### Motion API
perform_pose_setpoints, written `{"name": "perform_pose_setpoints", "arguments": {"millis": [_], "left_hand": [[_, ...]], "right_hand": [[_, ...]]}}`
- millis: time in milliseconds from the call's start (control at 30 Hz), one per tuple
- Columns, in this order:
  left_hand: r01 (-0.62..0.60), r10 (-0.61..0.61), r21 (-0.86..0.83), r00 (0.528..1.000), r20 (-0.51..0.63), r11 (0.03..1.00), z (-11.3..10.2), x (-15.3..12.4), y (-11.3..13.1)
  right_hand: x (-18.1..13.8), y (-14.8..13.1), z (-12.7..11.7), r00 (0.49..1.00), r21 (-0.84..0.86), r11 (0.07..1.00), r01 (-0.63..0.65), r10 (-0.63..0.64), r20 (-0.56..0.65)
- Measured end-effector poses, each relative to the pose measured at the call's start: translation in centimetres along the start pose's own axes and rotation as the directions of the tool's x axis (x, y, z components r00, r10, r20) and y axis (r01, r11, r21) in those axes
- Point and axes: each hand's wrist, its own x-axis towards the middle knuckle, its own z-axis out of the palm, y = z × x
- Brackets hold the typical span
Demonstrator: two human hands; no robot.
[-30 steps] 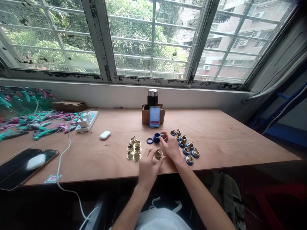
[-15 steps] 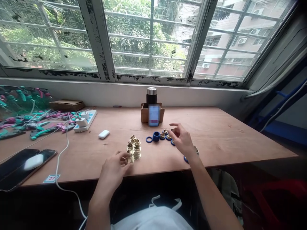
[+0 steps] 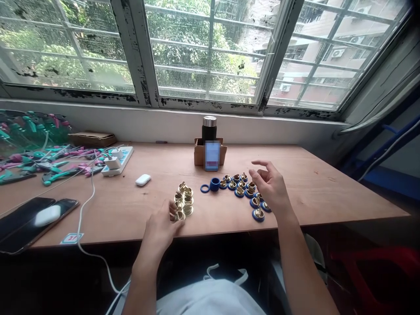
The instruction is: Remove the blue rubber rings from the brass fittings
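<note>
My left hand [image 3: 162, 221] is at the near left corner of a cluster of small brass fittings [image 3: 188, 199]. Its thumb and curled fingers close around the nearest brass fitting [image 3: 180, 215], which still rests by the others. Over on the right, my right hand [image 3: 271, 186] hovers above the table with thumb and forefinger apart, nothing visible between them. Just left of and below it lie several brass fittings set in blue rings [image 3: 239, 191]; the hand partly covers some. A short stack of blue rings [image 3: 215, 184] and a single blue ring [image 3: 204, 188] sit between both groups.
A phone [image 3: 211, 155] leans on a cardboard box [image 3: 198, 153] with a black bottle [image 3: 209, 129] behind. Pliers [image 3: 62, 175], a power strip [image 3: 123, 162], a white case [image 3: 143, 180] and dark phones [image 3: 29, 223] lie left. The table's front edge runs near my forearms.
My right hand has moved right, uncovering more of the blue-ringed fittings. My left hand stays at the brass cluster. The view has shifted slightly.
</note>
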Motion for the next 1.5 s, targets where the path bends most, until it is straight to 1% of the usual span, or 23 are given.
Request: {"name": "perform_pose_setpoints", "arguments": {"millis": [200, 267, 367, 433, 467, 533, 600, 667, 700, 767, 833, 900, 933, 967, 1033, 1100, 1200, 1267, 1400, 1433, 1500], "left_hand": [[0.009, -0.009, 0.018, 1.0, -0.018, 1.0, 0.0, 0.2, 0.0], [0.015, -0.014, 0.019, 1.0, -0.019, 1.0, 0.0, 0.3, 0.0], [0.011, -0.01, 0.037, 0.999, -0.031, 0.999, 0.0, 0.3, 0.2], [0.003, -0.001, 0.052, 0.999, -0.036, 0.999, 0.0, 0.3, 0.3], [0.0, 0.002, 0.057, 0.999, -0.036, 0.998, 0.0, 0.3, 0.3], [-0.005, 0.008, 0.068, 0.999, -0.036, 0.998, -0.2, 0.3, 0.4], [-0.011, 0.015, 0.085, 0.999, -0.045, 0.996, -0.5, 0.2, 0.6], [-0.029, 0.037, 0.091, 0.995, -0.089, 0.995, -0.8, -0.1, 0.9], [-0.041, 0.051, 0.081, 0.99, -0.129, 0.996, -0.9, -0.3, 1.2], [-0.079, 0.082, 0.02, 0.965, -0.249, 0.997, -0.9, -0.8, 1.9], [-0.132, 0.091, -0.098, 0.934, -0.344, 0.986, -0.2, -1.5, 3.0], [-0.208, 0.117, -0.228, 0.926, -0.358, 0.951, 1.0, -2.2, 4.3], [-0.253, 0.147, -0.288, 0.928, -0.343, 0.924, 1.8, -2.5, 4.9], [-0.285, 0.183, -0.343, 0.936, -0.3, 0.895, 2.8, -2.8, 5.5], [-0.314, 0.261, -0.446, 0.949, -0.178, 0.838, 4.8, -3.3, 6.5], [-0.301, 0.305, -0.5, 0.949, -0.076, 0.812, 6.7, -3.5, 7.1], [-0.263, 0.31, -0.534, 0.951, -0.002, 0.804, 8.9, -3.2, 7.4], [-0.238, 0.283, -0.507, 0.959, 0.012, 0.828, 9.8, -2.9, 7.4], [-0.221, 0.256, -0.476, 0.967, 0.01, 0.851, 10.1, -2.4, 7.3], [-0.214, 0.248, -0.48, 0.969, 0.007, 0.851, 10.1, -2.3, 7.3], [-0.204, 0.227, -0.492, 0.974, -0.013, 0.847, 10.0, -2.2, 7.2]], "right_hand": [[-0.1, -0.2, 0.0, 0.999, -0.042, 0.999, 0.016, -0.014, 0.045], [-0.3, -0.5, -0.4, 0.994, -0.091, 0.996, 0.024, -0.014, 0.108], [-0.8, -0.8, -1.5, 0.964, -0.224, 0.973, 0.049, 0.012, 0.265], [-1.2, -0.9, -2.5, 0.932, -0.325, 0.943, 0.065, 0.059, 0.358], [-1.4, -0.9, -3.1, 0.918, -0.377, 0.924, 0.068, 0.09, 0.386], [-1.7, -0.8, -4.0, 0.897, -0.484, 0.873, 0.058, 0.168, 0.41], [-1.7, -0.6, -4.6, 0.871, -0.585, 0.811, 0.023, 0.272, 0.41], [-1.5, -0.4, -4.7, 0.835, -0.666, 0.746, -0.019, 0.378, 0.4], [-1.4, -0.2, -4.6, 0.817, -0.694, 0.719, -0.035, 0.42, 0.394], [-1.1, 0.1, -4.0, 0.783, -0.727, 0.685, -0.045, 0.476, 0.4], [-0.9, 0.5, -3.1, 0.751, -0.729, 0.684, -0.024, 0.494, 0.438], [-0.9, 0.9, -1.9, 0.727, -0.702, 0.712, 0.01, 0.477, 0.495], [-1.0, 1.1, -1.3, 0.712, -0.674, 0.738, 0.028, 0.459, 0.531], [-1.0, 1.3, -0.7, 0.705, -0.64, 0.767, 0.047, 0.428, 0.566], [-1.1, 1.6, 0.3, 0.704, -0.569, 0.816, 0.1, 0.346, 0.62], [-1.1, 1.9, 1.0, 0.721, -0.518, 0.842, 0.152, 0.264, 0.641], [-1.0, 2.2, 1.6, 0.755, -0.532, 0.82, 0.213, 0.207, 0.622], [-1.0, 2.5, 1.8, 0.757, -0.587, 0.778, 0.222, 0.242, 0.607], [-1.3, 2.6, 2.6, 0.709, -0.666, 0.723, 0.186, 0.37, 0.6], [-1.4, 2.6, 2.9, 0.702, -0.667, 0.721, 0.188, 0.376, 0.605], [-1.4, 2.5, 3.4, 0.703, -0.637, 0.741, 0.213, 0.337, 0.627]]}}
